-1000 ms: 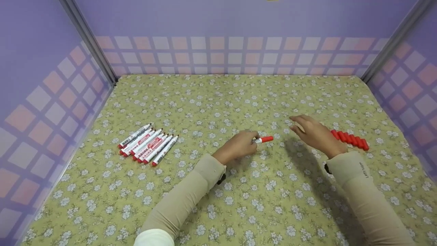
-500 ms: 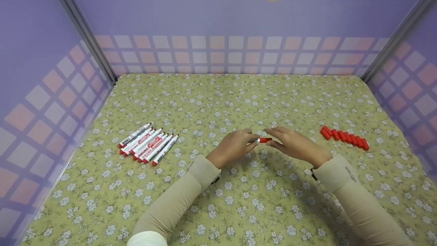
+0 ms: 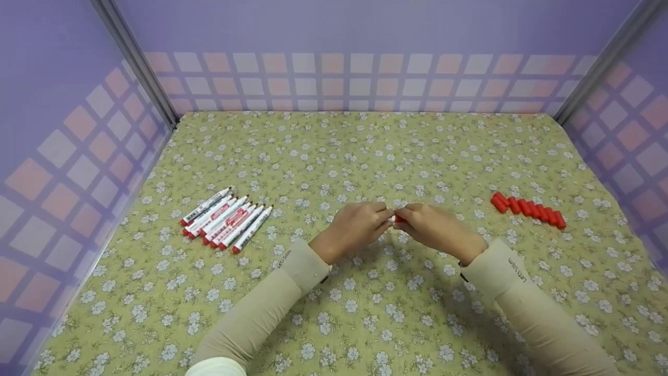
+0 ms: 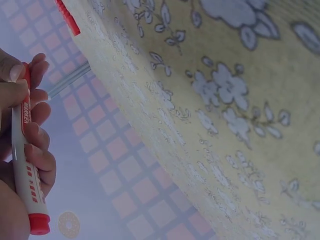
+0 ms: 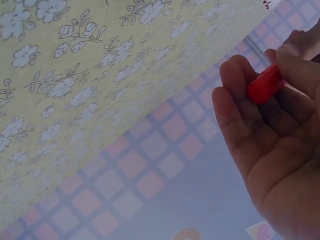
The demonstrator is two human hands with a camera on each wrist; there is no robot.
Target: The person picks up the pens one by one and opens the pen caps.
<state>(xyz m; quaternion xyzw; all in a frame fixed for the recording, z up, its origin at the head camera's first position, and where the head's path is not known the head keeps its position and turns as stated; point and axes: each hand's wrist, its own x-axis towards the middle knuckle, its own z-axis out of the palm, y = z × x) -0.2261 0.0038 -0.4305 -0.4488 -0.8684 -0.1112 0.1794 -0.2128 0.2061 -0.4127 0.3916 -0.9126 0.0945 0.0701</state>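
Observation:
Over the middle of the table, my left hand (image 3: 357, 227) grips a white marker with red print (image 4: 29, 175); its fingers wrap the barrel in the left wrist view, and the red end plug (image 4: 39, 224) sticks out below. From the other side, the thumb and fingers of my right hand (image 3: 436, 230) pinch the marker's red cap (image 5: 265, 86). In the head view the fingertips of both hands meet and hide most of the marker. Cap and barrel stand in line with each other.
Several white markers without caps (image 3: 229, 222) lie side by side on the left, dark tips pointing away from me. A slanting row of several loose red caps (image 3: 532, 210) lies on the right. A flowered cloth (image 3: 334, 156) covers the table, with purple panels (image 3: 360, 26) around it.
My right hand has come left from near the row of caps to the marker and now pinches its cap. One more loose cap shows at the row's left end, uncovered by that hand.

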